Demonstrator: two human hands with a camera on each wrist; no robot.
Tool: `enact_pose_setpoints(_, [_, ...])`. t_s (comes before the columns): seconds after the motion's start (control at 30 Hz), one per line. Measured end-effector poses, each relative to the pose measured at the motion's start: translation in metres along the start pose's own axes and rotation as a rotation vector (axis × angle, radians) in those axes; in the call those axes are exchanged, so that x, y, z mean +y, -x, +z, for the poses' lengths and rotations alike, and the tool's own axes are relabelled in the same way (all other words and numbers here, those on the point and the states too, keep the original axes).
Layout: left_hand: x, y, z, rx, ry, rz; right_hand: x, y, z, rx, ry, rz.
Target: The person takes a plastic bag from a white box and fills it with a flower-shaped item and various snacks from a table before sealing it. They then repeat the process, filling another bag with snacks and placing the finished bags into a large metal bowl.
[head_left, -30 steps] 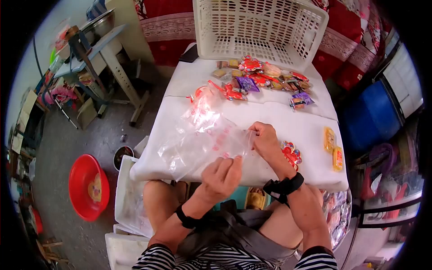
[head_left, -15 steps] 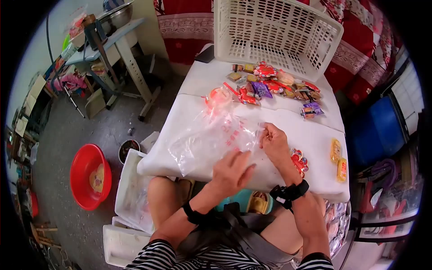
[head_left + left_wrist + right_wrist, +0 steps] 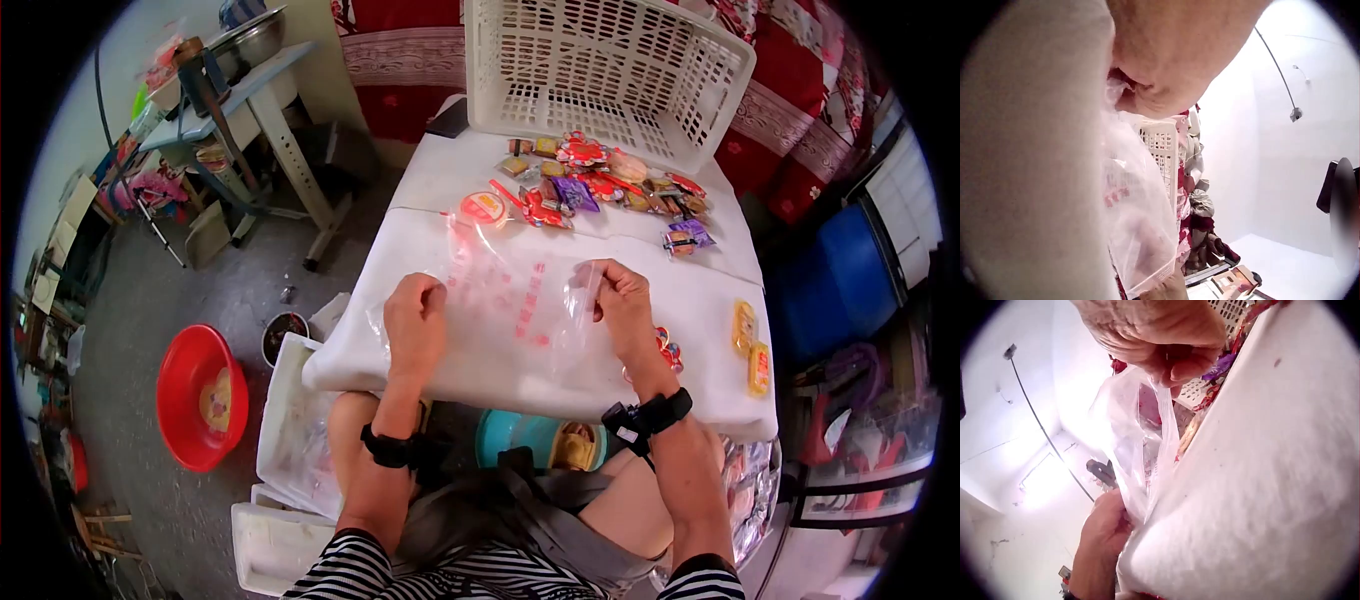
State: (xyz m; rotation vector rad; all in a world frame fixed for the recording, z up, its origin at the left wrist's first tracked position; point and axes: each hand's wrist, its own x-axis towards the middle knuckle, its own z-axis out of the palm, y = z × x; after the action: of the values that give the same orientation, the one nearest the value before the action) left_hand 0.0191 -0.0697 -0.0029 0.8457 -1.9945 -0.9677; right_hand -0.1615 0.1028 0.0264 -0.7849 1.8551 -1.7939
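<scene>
A clear plastic bag [image 3: 500, 305] with pink printing is stretched between both hands above the white-covered table. The left hand [image 3: 415, 325] pinches its left side; in the left wrist view the bag [image 3: 1138, 206] hangs from the curled fingers of that hand [image 3: 1172, 56]. At the bag's right edge the right hand [image 3: 622, 305] pinches the plastic between thumb and fingers, and the right wrist view shows this hand [image 3: 1160, 337] holding the bag [image 3: 1141, 437]. A round red-and-white piece [image 3: 483, 208] lies at the bag's far end.
Small wrapped snacks [image 3: 600, 185] are heaped at the back, before a white slotted basket [image 3: 610, 70]. Two yellow packets [image 3: 758, 368] lie at the right, and red round-edged pieces [image 3: 667, 350] beside the right forearm. A red basin [image 3: 202, 400] stands on the floor.
The left hand has moved left and away from the body, from near the bag's front edge to its left side, and grips it. The bag is now spread wider between the hands.
</scene>
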Motion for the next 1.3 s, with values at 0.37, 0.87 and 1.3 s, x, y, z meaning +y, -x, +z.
enact_pose_setpoints(0.37, [0.019,0.003,-0.015,-0.179,0.647,-0.265,-0.003,-0.005,-0.014,0.193,-0.232,0.105])
enact_pose_setpoints(0.87, [0.033,0.019,-0.023,0.155,0.362,0.059,-0.008,-0.003,-0.042,0.172,-0.203,0.126])
enact_pose_setpoints(1.3, [0.067,0.067,0.052,-0.150,-0.177,0.556,-0.033,0.011,-0.041,-0.237,0.082,0.279])
